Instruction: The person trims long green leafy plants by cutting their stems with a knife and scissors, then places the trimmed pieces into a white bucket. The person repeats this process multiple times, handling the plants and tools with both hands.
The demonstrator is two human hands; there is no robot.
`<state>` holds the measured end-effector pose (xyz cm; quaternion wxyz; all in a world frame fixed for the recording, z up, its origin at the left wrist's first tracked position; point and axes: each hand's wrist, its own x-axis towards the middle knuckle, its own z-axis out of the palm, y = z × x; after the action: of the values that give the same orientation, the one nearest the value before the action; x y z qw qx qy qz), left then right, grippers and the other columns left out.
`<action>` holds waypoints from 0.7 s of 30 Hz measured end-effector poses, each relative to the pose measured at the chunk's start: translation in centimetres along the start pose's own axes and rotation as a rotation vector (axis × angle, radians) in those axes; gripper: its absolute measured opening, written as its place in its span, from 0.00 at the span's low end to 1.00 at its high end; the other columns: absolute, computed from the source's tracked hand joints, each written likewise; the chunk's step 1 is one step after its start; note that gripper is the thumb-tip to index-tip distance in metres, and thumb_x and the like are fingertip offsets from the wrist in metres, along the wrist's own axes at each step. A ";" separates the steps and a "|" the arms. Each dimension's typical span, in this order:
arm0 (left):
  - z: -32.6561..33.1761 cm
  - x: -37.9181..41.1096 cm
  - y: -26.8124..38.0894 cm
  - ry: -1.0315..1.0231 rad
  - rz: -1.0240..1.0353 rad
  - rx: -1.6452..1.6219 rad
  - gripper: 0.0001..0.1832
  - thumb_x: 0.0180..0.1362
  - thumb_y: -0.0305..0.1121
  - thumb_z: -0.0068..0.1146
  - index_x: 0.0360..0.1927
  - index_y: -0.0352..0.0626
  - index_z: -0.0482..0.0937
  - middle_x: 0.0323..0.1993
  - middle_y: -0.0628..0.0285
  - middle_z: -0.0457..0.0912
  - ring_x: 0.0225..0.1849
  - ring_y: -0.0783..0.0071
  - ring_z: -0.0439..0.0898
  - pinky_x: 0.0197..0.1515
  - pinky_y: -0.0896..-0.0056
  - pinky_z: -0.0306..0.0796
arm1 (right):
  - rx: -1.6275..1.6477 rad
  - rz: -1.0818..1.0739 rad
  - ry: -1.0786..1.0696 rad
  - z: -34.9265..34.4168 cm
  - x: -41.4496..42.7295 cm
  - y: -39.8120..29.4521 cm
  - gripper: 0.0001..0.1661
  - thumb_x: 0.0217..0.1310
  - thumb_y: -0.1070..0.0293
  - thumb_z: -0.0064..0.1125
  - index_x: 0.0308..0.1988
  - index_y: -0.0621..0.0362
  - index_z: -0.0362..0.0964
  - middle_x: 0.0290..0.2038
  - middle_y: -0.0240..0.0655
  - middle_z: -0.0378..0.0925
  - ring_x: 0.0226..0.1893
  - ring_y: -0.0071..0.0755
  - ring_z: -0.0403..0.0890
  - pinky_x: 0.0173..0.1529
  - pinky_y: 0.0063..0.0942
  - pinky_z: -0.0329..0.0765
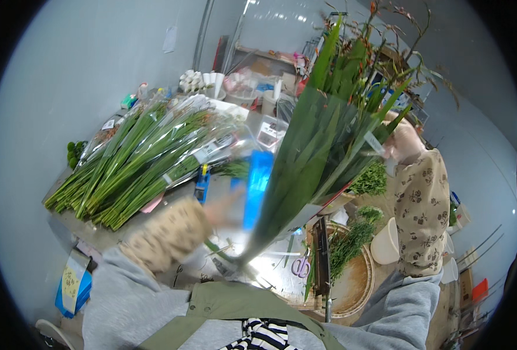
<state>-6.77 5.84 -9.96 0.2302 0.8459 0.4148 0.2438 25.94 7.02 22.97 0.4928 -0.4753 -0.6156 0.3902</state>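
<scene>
A tall bundle of long green leaves and orange-flowered stems (pixel 308 144) in a clear sleeve slants across the view, its stem ends low over the worktable. At its upper right side, my right hand (pixel 403 138) grips the bundle, fingers partly hidden by leaves. My left hand (pixel 230 208), blurred, reaches in beside a bright blue object (pixel 258 188) left of the bundle; whether it holds anything cannot be told. Purple-handled scissors (pixel 301 266) lie on the worktable near its front edge.
Wrapped bunches of green stems (pixel 140 162) cover the table's left part. White buckets (pixel 241 98) stand at the back. To the right are a round basin (pixel 350 288) with cut greenery (pixel 352 245) and a white bucket (pixel 385 245). A dark upright bar (pixel 321 258) borders the table's right edge.
</scene>
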 end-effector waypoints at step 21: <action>19.5 -1.9 1.3 0.149 -0.063 -0.398 0.47 0.40 0.43 0.73 0.66 0.46 0.65 0.45 0.51 0.80 0.48 0.49 0.77 0.52 0.52 0.70 | 0.262 -0.427 0.205 -3.5 -3.7 1.6 0.21 0.68 0.72 0.43 0.59 0.53 0.68 0.31 0.27 0.77 0.26 0.21 0.79 0.26 0.15 0.75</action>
<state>4.70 -0.10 -24.76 0.3688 0.7501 0.4007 0.3752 29.92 3.89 21.37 0.6812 -0.3039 -0.5930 0.3034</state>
